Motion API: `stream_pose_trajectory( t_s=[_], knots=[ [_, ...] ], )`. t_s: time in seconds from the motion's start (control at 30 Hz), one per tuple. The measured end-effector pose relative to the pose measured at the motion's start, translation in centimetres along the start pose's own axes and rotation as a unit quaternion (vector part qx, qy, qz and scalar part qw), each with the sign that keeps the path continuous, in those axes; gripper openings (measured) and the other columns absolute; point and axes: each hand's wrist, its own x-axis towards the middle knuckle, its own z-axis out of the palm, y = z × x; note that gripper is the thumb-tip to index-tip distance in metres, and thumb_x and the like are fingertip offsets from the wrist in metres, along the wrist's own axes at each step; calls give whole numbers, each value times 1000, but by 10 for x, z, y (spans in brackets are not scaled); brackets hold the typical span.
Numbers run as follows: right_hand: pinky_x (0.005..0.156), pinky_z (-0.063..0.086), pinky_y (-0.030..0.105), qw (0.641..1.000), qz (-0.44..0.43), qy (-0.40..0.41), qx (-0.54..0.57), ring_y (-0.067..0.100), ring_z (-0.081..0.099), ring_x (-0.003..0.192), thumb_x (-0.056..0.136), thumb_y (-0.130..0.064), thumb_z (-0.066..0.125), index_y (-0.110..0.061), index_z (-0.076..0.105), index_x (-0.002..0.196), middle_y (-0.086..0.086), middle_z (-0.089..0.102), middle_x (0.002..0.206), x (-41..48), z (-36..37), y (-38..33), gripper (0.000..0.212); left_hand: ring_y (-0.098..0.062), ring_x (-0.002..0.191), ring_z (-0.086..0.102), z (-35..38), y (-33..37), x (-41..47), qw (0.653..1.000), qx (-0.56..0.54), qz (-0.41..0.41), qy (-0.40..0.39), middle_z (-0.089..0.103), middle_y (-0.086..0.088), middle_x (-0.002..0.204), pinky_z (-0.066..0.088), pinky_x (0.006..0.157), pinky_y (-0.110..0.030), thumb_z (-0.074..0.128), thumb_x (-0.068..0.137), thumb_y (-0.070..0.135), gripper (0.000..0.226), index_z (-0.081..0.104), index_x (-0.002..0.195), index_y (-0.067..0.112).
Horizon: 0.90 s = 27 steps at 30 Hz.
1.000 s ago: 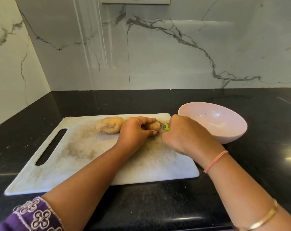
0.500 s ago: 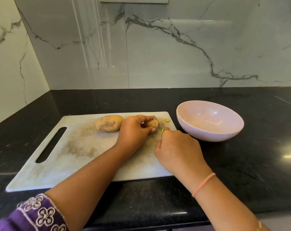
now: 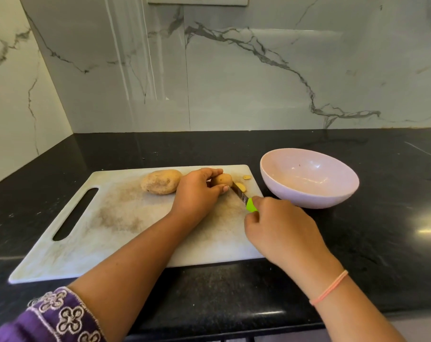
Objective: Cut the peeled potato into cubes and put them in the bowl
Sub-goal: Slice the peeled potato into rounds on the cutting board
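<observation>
Potato (image 3: 222, 179) lying near the cutting board's (image 3: 125, 218) far right corner: I am clamping my left hand (image 3: 197, 195) grip round it while my right hand (image 3: 281, 230), grip wrapped on the knife (image 3: 241, 196), is slicing. Next, probably, crosscuts into cubes, fingertips kept clear.

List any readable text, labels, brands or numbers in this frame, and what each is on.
No readable text anywhere in this frame.
Bowl, cutting board, knife, potato under the fingers: no label, brand or number showing.
White fitting at the wall's top edge: cropped, no print visible.
</observation>
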Motion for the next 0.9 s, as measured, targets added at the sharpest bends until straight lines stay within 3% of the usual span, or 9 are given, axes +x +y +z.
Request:
stream_pose_trajectory(
  t_s=[0.07, 0.17, 0.33, 0.6, 0.7, 0.77, 0.9],
  knots=[
    [70, 50, 33, 999, 25, 1, 43, 21, 61, 82, 95, -30, 38, -20, 55, 125, 1, 65, 94, -1, 0, 4, 36, -6, 102, 61, 0, 1, -2, 1000, -2, -3, -7, 66, 3, 119, 45, 85, -15, 73, 82, 22, 44, 62, 125, 19],
    [59, 49, 30, 995, 25, 40, 88, 15, 60, 71, 96, -28, 38, -23, 50, 133, -2, 63, 81, -2, 2, 2, 39, -2, 95, 59, -3, 1, -1, 1000, -2, -8, -10, 66, 4, 118, 45, 81, -14, 73, 83, 23, 45, 62, 126, 20],
    [70, 54, 34, 994, 21, 62, 92, 16, 61, 83, 97, -29, 36, -23, 40, 143, 0, 66, 98, 2, 6, -4, 46, 1, 93, 57, -1, 2, -3, 1000, -12, -4, -22, 67, 4, 117, 43, 80, -11, 70, 85, 21, 43, 60, 127, 18],
    [70, 55, 39, 996, 6, 71, 46, 21, 63, 82, 96, -29, 34, -23, 39, 142, 2, 64, 88, 11, 15, -12, 46, 0, 91, 57, -2, -1, 0, 1000, -17, 5, -23, 69, 3, 111, 39, 72, 2, 71, 84, 17, 40, 63, 124, 15],
    [67, 53, 36, 997, 6, 71, 41, 21, 62, 80, 96, -28, 35, -19, 50, 132, 2, 60, 82, 15, 11, -15, 40, -2, 94, 59, -3, -2, 2, 999, -20, 7, -30, 69, 2, 111, 43, 82, -10, 72, 83, 16, 41, 64, 123, 17],
    [57, 47, 29, 997, -2, 69, 29, 17, 58, 73, 96, -28, 37, -18, 58, 115, -3, 50, 71, 20, 9, -17, 30, -2, 93, 59, -3, -2, 2, 999, -17, 9, -31, 70, 2, 111, 43, 83, -12, 73, 82, 16, 41, 64, 122, 16],
    [48, 30, 22, 999, -5, 40, 9, 17, 48, 69, 96, -29, 41, -19, 52, 88, -3, 44, 68, 31, 2, -22, 17, -3, 92, 59, -4, -3, 2, 999, -22, 16, -26, 70, -1, 108, 42, 80, -9, 73, 81, 11, 40, 65, 121, 14]
  ],
)
